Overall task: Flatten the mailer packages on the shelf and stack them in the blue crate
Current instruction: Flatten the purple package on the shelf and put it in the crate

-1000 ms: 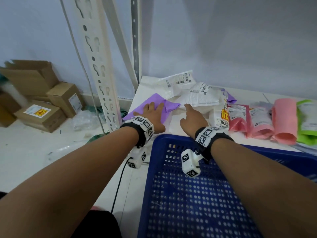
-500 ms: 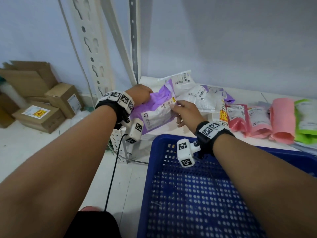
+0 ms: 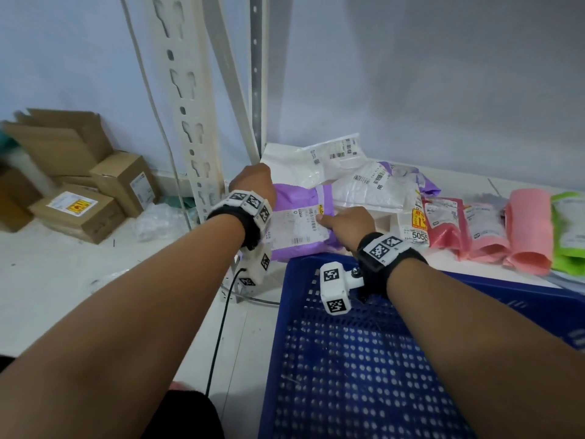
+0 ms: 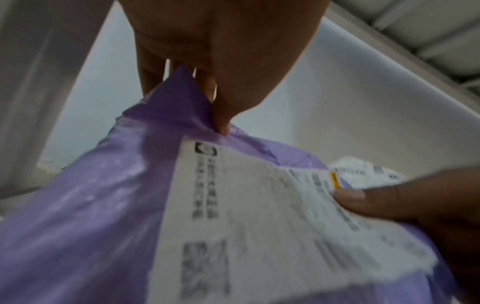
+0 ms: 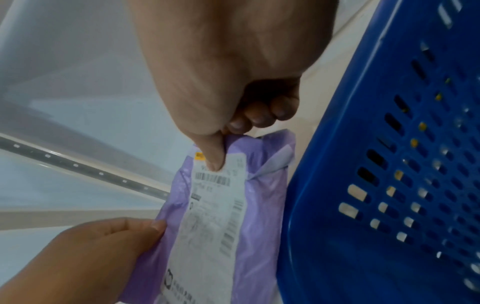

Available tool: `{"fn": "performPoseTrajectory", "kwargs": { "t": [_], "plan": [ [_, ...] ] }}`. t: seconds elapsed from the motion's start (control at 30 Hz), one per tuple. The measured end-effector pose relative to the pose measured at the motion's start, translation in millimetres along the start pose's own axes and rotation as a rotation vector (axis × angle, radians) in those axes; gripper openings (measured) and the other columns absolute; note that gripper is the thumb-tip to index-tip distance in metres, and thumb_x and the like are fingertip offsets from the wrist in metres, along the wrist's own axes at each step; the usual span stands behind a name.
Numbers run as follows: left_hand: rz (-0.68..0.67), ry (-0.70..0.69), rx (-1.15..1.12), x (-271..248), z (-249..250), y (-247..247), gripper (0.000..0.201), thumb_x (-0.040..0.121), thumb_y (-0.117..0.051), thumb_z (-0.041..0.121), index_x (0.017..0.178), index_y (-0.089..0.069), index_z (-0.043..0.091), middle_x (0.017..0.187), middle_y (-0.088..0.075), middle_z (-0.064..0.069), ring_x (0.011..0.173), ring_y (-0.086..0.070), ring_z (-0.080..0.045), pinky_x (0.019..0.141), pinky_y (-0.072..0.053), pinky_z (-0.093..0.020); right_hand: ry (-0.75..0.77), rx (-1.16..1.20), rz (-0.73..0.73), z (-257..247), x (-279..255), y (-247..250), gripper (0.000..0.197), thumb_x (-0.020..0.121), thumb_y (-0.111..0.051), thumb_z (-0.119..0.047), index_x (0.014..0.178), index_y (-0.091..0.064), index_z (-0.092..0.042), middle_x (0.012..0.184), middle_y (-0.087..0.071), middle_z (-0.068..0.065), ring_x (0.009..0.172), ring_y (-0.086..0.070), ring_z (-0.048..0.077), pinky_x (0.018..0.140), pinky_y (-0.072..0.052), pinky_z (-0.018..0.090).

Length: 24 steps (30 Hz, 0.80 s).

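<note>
- White shelf [image 3: 364, 274] and a pale wall fill the back, with a blue crate [image 3: 364, 359] right in front of the shelf edge.
- The left hand [image 3: 251, 182] pinches the far left corner of the purple mailer [image 3: 300, 223]. In the left wrist view the thumb and fingers [image 4: 223, 115] squeeze the purple plastic tight.
- The right hand [image 3: 346, 224] pinches the right edge of the same mailer. In the right wrist view its thumb presses on the white label [image 5: 218, 205] and the other fingers curl underneath.
- The purple mailer is held between both hands, label side up, just behind the back rim of the crate. It looks lifted a little off the shelf, but I cannot tell for sure.
- No mailer shows on the holed floor of the crate.
- Behind the purple mailer lie white mailers [image 3: 357, 172] with barcodes, in a messy pile in the shelf corner.
- To the right sit red and pink mailers [image 3: 484, 229] in a row, then a rolled pink one [image 3: 528, 229], then a green one [image 3: 569, 229] at the edge.
- A white metal shelf post [image 3: 186, 122] with holes stands to the left of the hands.
- Brown cardboard boxes [image 3: 79, 198] sit on the floor far to the left.
- A black cable [image 3: 221, 324] hangs down from the camera on the left wrist.
</note>
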State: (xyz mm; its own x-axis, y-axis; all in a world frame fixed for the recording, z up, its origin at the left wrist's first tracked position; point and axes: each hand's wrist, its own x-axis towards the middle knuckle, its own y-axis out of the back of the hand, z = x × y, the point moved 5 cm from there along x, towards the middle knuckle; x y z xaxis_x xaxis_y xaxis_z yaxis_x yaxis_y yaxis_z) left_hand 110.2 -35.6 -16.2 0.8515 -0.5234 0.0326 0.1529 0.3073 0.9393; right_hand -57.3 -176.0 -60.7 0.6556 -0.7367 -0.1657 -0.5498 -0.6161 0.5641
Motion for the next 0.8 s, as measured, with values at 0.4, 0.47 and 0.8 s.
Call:
{"fn": "performPoseTrajectory", "kwargs": {
  "t": [0.4, 0.47, 0.8],
  "plan": [
    [-0.019, -0.416, 0.253, -39, 31, -66, 0.041, 0.099, -0.035, 0.034, 0.128, -0.057, 0.015, 0.139, -0.054, -0.013, 0.134, -0.043, -0.029, 0.116, -0.025, -0.046, 0.307, -0.564, 0.33, -30, -22, -2, 0.023, 0.095, -0.052, -0.036, 0.102, -0.056, -0.015, 0.088, -0.061, 0.001, 0.081, -0.055, 0.023, 0.069, -0.04, 0.032],
    [-0.017, -0.439, 0.26, -40, 25, -75, 0.053, 0.099, -0.035, 0.04, 0.147, -0.041, 0.018, 0.157, -0.034, -0.014, 0.147, -0.026, -0.029, 0.12, -0.014, -0.052, 0.524, -0.575, 0.332, -48, -26, -15, 0.027, 0.095, -0.051, -0.028, 0.114, -0.06, -0.012, 0.105, -0.066, 0.007, 0.098, -0.059, 0.027, 0.081, -0.046, 0.037],
    [-0.211, -0.385, 0.449, -20, -17, -100, 0.079, 0.099, -0.037, 0.049, 0.158, 0.008, 0.02, 0.166, 0.01, -0.003, 0.152, 0.01, -0.021, 0.123, 0.0, -0.047, 0.456, -0.465, -0.094, -44, 3, -116, 0.063, 0.102, -0.029, -0.048, 0.148, -0.038, -0.006, 0.154, -0.039, 0.011, 0.145, -0.03, 0.027, 0.12, -0.021, 0.042]
  ]
}}
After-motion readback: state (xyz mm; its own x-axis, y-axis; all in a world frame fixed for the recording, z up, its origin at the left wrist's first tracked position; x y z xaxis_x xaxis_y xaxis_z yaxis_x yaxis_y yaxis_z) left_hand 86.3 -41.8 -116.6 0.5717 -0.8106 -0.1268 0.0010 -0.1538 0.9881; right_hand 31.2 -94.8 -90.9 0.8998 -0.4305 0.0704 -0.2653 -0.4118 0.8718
